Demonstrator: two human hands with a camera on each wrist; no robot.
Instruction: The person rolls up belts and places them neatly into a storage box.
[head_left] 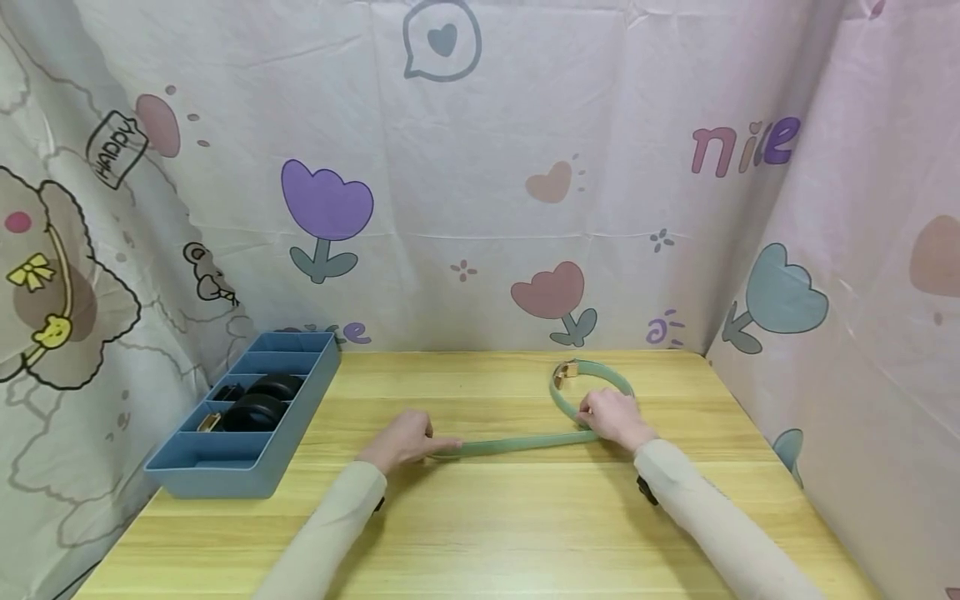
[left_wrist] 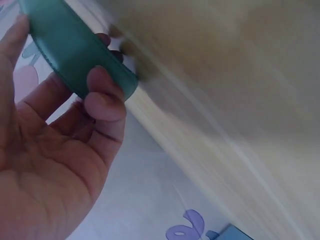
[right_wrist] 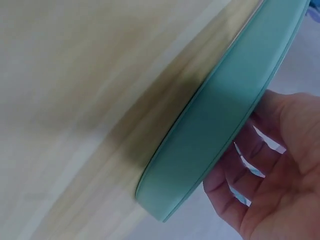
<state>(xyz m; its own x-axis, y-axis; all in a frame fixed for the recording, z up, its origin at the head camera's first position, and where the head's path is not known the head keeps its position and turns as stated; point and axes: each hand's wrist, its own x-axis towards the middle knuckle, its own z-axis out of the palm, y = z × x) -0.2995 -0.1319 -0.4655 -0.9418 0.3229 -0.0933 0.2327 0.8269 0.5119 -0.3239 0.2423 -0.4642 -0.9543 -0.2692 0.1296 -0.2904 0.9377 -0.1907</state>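
Observation:
A green belt (head_left: 517, 444) with a gold buckle (head_left: 567, 369) lies on the table, its right part curved into a loop and its left part stretched out fairly straight. My left hand (head_left: 405, 440) pinches the belt's free end; in the left wrist view, curled fingers hold the rounded green tip (left_wrist: 117, 80). Where the loop meets the straight part, my right hand (head_left: 615, 417) grips the belt. The right wrist view shows the stitched green band (right_wrist: 210, 115) on edge against the fingers and thumb. The buckle sits at the far side of the loop, away from both hands.
At the left stands a blue divided box (head_left: 300, 433). Rolled black belts (head_left: 255, 412) lie in its middle compartments, one with a gold buckle (head_left: 210, 422). A patterned white cloth (head_left: 465, 167) hangs behind and beside the wooden table (head_left: 487, 533).

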